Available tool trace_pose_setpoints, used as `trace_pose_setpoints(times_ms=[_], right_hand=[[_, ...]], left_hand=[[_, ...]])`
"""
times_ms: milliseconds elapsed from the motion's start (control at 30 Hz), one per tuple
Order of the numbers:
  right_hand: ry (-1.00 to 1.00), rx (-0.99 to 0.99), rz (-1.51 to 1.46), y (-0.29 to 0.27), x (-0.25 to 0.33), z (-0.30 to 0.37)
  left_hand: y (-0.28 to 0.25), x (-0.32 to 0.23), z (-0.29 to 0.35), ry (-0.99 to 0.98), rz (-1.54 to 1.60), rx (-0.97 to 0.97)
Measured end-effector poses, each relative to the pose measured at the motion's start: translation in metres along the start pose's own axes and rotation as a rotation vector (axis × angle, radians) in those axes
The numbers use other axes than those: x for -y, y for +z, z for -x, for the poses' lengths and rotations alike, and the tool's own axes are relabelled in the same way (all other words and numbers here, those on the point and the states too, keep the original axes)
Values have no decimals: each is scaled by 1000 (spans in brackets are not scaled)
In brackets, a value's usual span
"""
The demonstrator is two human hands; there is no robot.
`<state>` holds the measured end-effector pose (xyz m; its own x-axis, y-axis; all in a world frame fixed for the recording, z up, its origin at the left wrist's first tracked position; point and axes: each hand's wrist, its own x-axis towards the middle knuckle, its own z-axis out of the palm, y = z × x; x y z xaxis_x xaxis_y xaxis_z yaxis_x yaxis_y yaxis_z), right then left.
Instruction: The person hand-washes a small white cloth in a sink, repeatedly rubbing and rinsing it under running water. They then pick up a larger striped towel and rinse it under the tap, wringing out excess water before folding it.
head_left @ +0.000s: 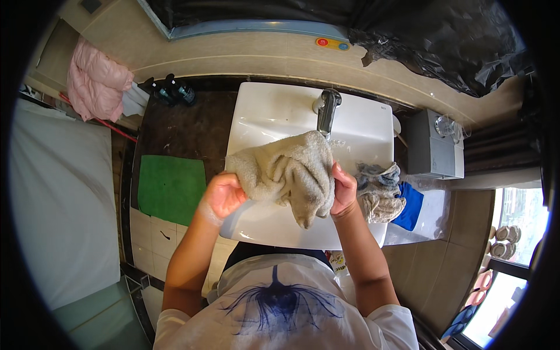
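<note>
A wet-looking beige towel [286,172] is stretched between my two hands over a white sink [256,111]. My left hand [226,195] is closed on the towel's left end, with suds on the wrist. Its right side is gripped by my right hand [344,189], thumb upward. The towel's middle bunches in folds, and a corner hangs toward me. Just behind it stands a dark metal faucet [329,108], its spout partly above the towel. Most of the basin's inside is hidden by the towel.
Damp grey and beige cloths [380,201] lie at the sink's right edge, beside a blue cloth [410,205]. A green cloth [171,188] drapes over the dark counter [186,128] on the left. Dark bottles [179,90] stand behind it. A grey box [430,146] is at the right.
</note>
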<state>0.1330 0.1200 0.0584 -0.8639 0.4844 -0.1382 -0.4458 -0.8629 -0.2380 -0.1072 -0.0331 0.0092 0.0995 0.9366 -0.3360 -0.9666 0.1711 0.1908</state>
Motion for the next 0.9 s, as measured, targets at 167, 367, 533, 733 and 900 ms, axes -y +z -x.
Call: trace_pose_setpoints(times_ms=[167,367,533,733,900], right_hand=[[-10,21,11,5,-6,2],[-4,1,127,15,-5,1],[26,-222,343,18,2,2],[8,-444,752,-1,15,11],[6,-480,605,8,30,21]], left_hand=[[-7,65,-22,-5,-96,-241],[29,76,-12,17,-177,97],[61,55,14,201,-319,104],[66,26,31,345,-349,12],[84,6,41,525,-244,7]])
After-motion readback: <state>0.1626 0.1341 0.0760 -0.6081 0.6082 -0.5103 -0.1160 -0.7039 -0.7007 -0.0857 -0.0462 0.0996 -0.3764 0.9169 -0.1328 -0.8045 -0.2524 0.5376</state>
